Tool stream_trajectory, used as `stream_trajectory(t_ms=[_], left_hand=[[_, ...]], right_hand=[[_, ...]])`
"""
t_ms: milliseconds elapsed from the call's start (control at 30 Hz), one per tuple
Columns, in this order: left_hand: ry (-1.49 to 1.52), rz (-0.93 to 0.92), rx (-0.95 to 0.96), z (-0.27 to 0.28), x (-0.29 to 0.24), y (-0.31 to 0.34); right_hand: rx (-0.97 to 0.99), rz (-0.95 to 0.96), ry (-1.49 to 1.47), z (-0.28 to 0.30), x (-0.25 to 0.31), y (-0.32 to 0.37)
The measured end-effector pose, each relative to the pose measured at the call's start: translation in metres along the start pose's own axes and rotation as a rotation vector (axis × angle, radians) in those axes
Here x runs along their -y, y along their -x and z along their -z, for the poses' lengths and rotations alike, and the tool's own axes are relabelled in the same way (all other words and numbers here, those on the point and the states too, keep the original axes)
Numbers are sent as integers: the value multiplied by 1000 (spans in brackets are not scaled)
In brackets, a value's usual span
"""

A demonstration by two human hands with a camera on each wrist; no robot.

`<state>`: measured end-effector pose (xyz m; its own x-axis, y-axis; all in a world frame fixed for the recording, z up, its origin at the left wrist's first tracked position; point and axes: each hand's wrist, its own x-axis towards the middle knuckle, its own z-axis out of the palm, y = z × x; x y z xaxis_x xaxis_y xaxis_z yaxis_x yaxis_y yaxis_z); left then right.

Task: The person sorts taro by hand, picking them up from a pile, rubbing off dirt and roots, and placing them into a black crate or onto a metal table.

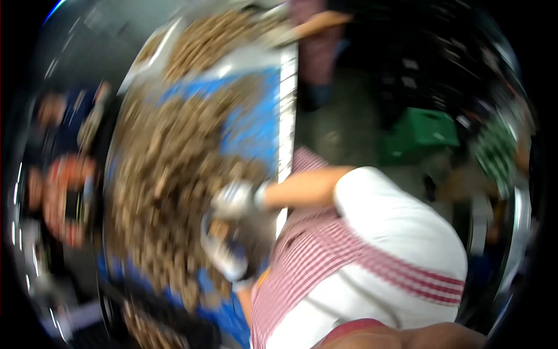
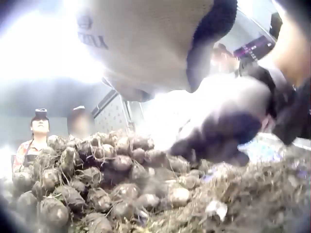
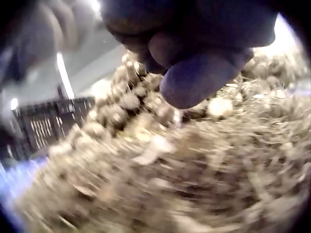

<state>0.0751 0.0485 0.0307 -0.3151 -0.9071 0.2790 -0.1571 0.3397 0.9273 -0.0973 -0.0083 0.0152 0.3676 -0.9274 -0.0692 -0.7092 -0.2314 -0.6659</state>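
At the left of the head view, a person in a dark blue top (image 1: 72,119) and a person in an orange-red patterned top (image 1: 56,173) are across the work surface. Next comes a heap of brown, soil-covered, rounded tubers (image 1: 168,168), with stringy roots showing in the left wrist view. It lies on a bright blue sheet (image 1: 268,107), bare in places.

At the heap's right side is the left hand (image 1: 224,254) in a white glove; blur hides whether it grips anything. Just beyond it, the right hand (image 1: 235,199), in a white glove with a dark palm side, is over the heap; its fingers bend downward in the right wrist view, but whether they hold a tuber cannot be told. Beneath them spreads loose, pale brown fibrous litter (image 3: 194,170).

Farther right run the surface's long white edge (image 1: 288,104), then the wearer's red-and-white checked apron (image 1: 314,232) and white short-sleeved shirt (image 1: 401,227). A green plastic crate (image 1: 430,131) stands behind, on the right.
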Motion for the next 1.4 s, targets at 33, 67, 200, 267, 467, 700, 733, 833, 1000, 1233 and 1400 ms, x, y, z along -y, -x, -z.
stream_trajectory(t_ms=[33,67,200,267,467,700,733,833,1000,1233,1400], left_hand=[[137,96,-46,2,-3,0],[278,186,-105,2,-6,0],[941,402,-150,11,49,12],[1036,370,-101,11,52,10],[1137,408,-99,-1,38,-3],[1303,380,-80,-3,45,6],[1344,378,-75,-4,45,7],[1245,373,-130,-3,31,16],[742,395,-240,7,34,16],[729,489,-192,3,49,19],[978,311,-245,4,25,20]], right_hand=[[-10,54,46,-10,-20,-9],[-46,32,38,-23,-34,-19],[-339,627,310,-33,-64,-17],[-79,276,-81,-5,-29,-7],[-278,352,-505,-13,15,12],[-361,236,-611,-21,25,12],[-372,227,-470,-16,26,8],[-290,60,-252,-19,-19,-24],[33,93,-355,8,19,3],[-163,153,-545,-14,33,7],[-307,303,22,-32,-31,-27]])
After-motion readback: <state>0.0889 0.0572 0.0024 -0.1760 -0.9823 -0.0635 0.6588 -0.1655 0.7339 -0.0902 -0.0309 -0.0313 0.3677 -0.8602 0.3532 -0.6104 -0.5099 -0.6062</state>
